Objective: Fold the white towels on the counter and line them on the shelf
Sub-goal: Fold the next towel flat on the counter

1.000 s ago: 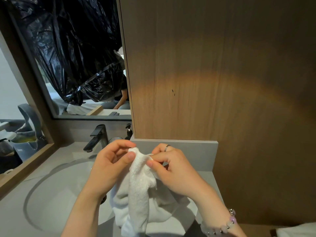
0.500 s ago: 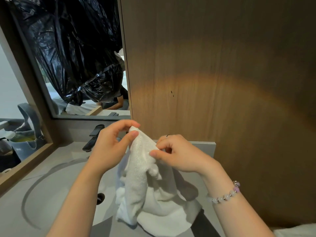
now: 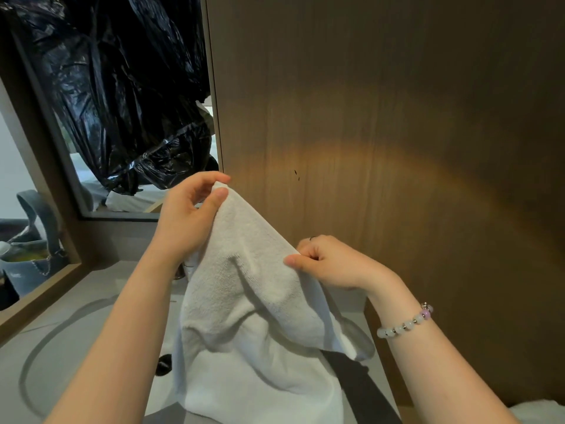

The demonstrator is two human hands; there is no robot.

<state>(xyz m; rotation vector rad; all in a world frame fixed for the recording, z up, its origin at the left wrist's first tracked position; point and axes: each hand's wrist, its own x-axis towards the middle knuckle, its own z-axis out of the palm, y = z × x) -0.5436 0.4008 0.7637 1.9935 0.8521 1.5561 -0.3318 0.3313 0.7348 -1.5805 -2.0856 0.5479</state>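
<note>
A white terry towel (image 3: 244, 301) hangs in front of me above the grey counter (image 3: 76, 325). My left hand (image 3: 186, 215) pinches one top corner between thumb and fingers, raised high near the mirror's edge. Lower and to the right, my right hand (image 3: 330, 261) pinches the towel's upper edge. The cloth stretches slanted between them and drapes down over the sink basin (image 3: 42, 362). A bit of another white towel (image 3: 538, 411) shows at the bottom right corner. No shelf is in view.
A wooden panel wall (image 3: 382, 117) stands straight ahead. On the left, a mirror (image 3: 122, 102) reflects a black plastic bag. A grey bag (image 3: 33, 249) sits at the far left behind a wooden ledge. The sink drain (image 3: 163, 365) shows beside the towel.
Both hands have lifted the towel off the counter and moved apart. The left hand rose higher, the right slid along the edge, and the bunched cloth has spread open.
</note>
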